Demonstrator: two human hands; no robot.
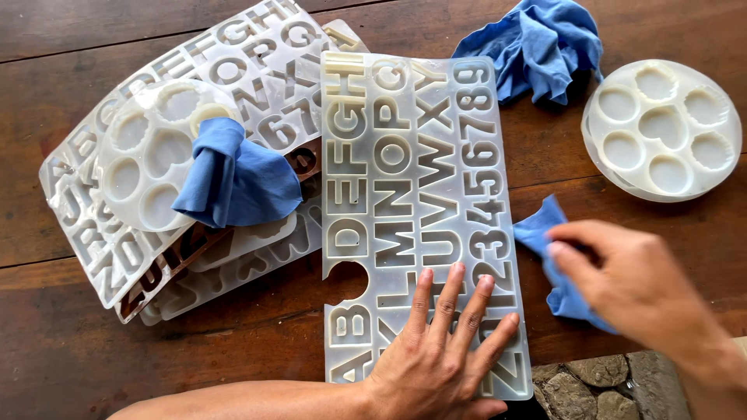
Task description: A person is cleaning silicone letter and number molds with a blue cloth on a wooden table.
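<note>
A translucent white silicone mould [412,179] with raised letter and number shapes lies flat on the dark wooden table [78,342]. My left hand [440,354] presses flat on its near end, fingers spread. My right hand [630,284] grips a small blue cloth [545,233] just to the right of the mould, resting on the table.
To the left is a pile of similar letter moulds [156,101] with a round cavity mould [148,155] and a knotted blue cloth [233,179] on top. Another crumpled blue cloth [537,43] lies at the back. A round white cavity mould [661,128] sits at right. Stone floor [591,389] shows past the table edge.
</note>
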